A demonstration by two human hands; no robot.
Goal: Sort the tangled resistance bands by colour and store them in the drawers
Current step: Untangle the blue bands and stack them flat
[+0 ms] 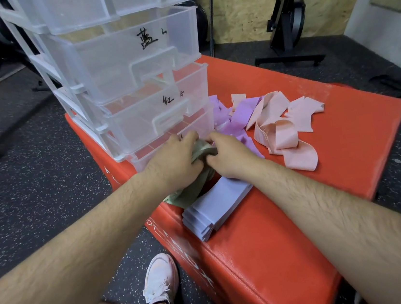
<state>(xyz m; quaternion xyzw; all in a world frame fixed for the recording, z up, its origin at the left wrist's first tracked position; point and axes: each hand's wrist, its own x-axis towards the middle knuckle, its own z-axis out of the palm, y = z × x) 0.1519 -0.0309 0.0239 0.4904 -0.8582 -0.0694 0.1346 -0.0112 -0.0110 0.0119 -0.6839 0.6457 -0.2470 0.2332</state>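
Green band (197,190) bunched at front of lowest drawer (137,162), on red padded box (290,216). Left hand (173,160) and right hand (230,158) both grip it, fingers curled. Folded pale-blue stack (216,208) just beside it; purple bands (236,114) and pink bands (283,132) lie loose to the right.

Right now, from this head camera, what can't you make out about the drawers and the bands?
All in the head view:
Label of the bottom drawer, if any: hidden behind the left hand and right hand.
Full length of the green band: bunched under both hands.
Upper part of the top drawer: cut off by the top edge.
Count of the purple bands: tangled in one heap.
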